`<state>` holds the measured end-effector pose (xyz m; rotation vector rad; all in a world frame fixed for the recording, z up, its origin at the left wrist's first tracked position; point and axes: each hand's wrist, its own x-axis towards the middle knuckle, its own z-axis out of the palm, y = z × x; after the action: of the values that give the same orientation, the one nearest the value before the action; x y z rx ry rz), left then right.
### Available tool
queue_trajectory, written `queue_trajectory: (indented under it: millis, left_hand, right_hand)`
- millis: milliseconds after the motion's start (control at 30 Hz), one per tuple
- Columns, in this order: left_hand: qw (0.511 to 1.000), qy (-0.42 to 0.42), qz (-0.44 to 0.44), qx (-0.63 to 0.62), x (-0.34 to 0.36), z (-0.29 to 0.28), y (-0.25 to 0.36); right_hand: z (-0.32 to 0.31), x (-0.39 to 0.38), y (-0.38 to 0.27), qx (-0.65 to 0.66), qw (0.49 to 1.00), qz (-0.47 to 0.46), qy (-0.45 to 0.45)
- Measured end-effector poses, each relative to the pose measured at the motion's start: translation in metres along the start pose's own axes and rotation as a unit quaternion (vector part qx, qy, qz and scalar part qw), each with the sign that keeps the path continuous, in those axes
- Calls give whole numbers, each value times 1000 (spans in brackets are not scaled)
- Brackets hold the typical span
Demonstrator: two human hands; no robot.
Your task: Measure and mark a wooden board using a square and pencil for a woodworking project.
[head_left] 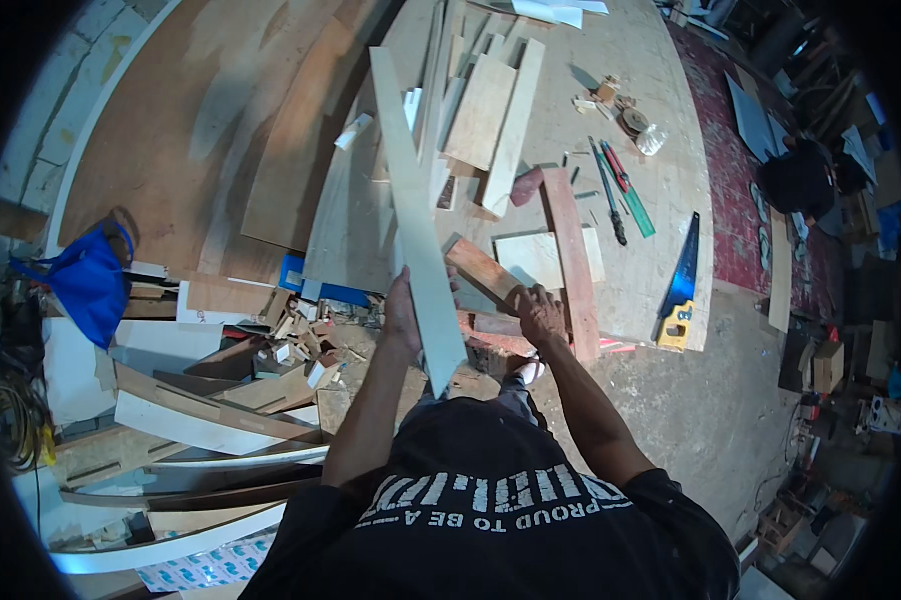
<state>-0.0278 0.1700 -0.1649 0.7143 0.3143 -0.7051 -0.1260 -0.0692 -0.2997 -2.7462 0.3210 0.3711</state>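
Left hand (401, 318) curls round the long pale board (417, 205), held over the near edge of the bench (640, 310), its long axis aimed between eleven and twelve o'clock! Right hand (540, 316) clasps the brown block (483, 271), running ten to four; reddish plank (568, 250) stands in the way, between that hand and the handsaw (681, 285) at three.

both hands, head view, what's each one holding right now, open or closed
Left hand: closed, holding a long pale board.
Right hand: closed on the near end of a short brown wood piece.
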Motion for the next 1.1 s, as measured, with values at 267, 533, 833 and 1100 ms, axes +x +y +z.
queue_trajectory:
  millis: [267,533,833,1100]
  left_hand:
    - [1000,-25,9,-2,1,15,-18]
    - [995,-94,-21,-28,31,18,-51]
    - [990,-138,4,20,40,33,-58]
    - [988,-149,10,-28,35,42,-56]
  right_hand:
    - [-104,-63,-73,531,835,-30,139]
    - [-131,-77,-99,389,913,36,118]
    - [-157,-87,-82,339,936,-9,93]
    - [-154,-91,-80,377,923,-18,79]
